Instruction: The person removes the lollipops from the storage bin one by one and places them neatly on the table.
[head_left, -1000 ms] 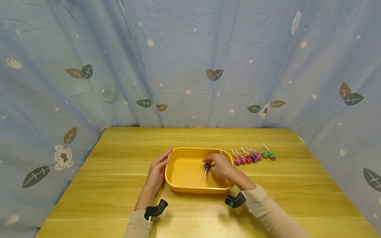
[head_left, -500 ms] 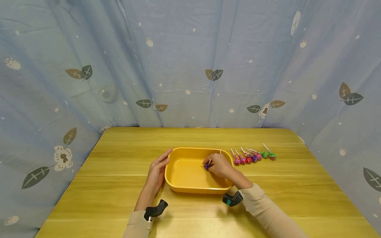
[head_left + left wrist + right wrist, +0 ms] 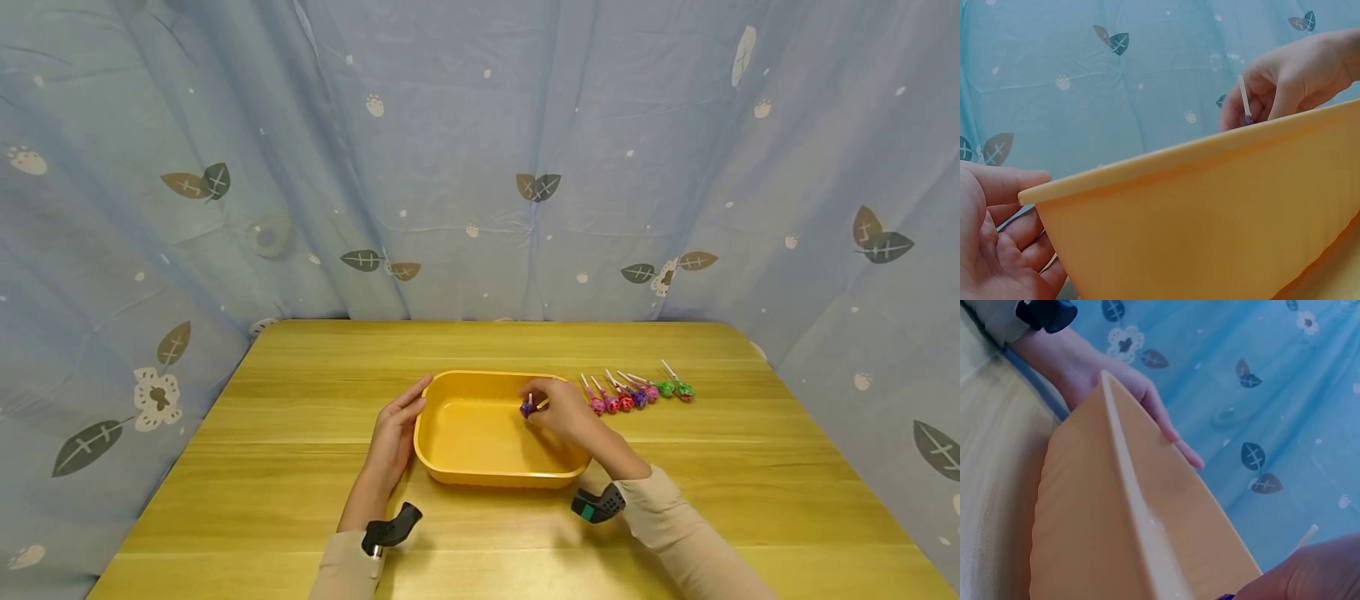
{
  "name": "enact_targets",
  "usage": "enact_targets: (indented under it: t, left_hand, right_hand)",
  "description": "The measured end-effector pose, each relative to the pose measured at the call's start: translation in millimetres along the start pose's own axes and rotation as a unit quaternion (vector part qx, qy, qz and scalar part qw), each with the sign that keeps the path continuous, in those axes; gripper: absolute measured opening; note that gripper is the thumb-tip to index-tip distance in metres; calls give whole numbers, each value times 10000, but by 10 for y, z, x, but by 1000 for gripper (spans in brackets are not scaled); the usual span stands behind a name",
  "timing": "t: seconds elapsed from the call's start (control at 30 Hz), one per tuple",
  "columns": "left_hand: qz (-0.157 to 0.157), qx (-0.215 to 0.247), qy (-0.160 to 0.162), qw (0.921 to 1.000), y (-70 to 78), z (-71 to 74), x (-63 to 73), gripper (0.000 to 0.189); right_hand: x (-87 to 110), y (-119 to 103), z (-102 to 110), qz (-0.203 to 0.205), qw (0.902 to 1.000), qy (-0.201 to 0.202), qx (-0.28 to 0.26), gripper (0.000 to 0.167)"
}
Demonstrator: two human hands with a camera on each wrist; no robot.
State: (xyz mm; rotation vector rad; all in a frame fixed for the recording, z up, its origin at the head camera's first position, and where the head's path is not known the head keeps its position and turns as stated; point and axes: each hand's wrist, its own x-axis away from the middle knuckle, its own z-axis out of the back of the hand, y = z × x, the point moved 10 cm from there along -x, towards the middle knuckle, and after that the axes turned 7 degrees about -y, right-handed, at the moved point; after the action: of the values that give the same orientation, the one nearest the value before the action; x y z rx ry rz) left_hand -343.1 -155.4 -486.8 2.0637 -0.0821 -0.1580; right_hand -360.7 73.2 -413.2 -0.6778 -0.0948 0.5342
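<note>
In the head view, a yellow plastic basin (image 3: pixel 480 477) stands on the table. My left hand (image 3: pixel 393 429) rests against its left side with fairly straight fingers; in the left wrist view, one digit of the left hand (image 3: pixel 997 231) touches the rim. Inside the right part of the basin, my right hand (image 3: pixel 562 408) pinches a purple-wrapped lollipop (image 3: pixel 527 410) between thumb and fingers. Its white stick (image 3: pixel 1244 95) points upward in the left wrist view. The near wall hides the lollipop's head there. Only a bit of purple wrapper (image 3: pixel 1227 597) shows in the right wrist view.
Just right of the basin lies a row of several lollipops (image 3: pixel 625 402) in pink, red, purple and green wrappers, most sticks pointing away. The wooden table (image 3: pixel 315 358) ends at a blue patterned curtain (image 3: pixel 450 192) behind and at both sides.
The purple lollipop has turned in my right hand: its stick pointed toward me and now points up. That hand has shifted slightly right and back. My left hand stays at the basin.
</note>
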Motion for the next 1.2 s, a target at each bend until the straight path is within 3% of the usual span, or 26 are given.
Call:
enact_targets:
  t: [0.2,0.67,0.97,1.2]
  left_hand:
    - [-5,7,35,10000,-4,16,-1,42]
    - [4,-20,39,10000,-1,8,-6,42]
    - [2,-49,-9,10000,3,8,-6,42]
    - [-13,-10,30,10000,0,9,-8,42]
  right_hand:
    - [69,14,123,-16,9988,279,-409,34]
    - [242,143,423,-242,9945,898,-479,18]
    - [434,387,679,-692,9856,1347,-752,25]
    - [610,583,896,-907,9803,1729,-287,27]
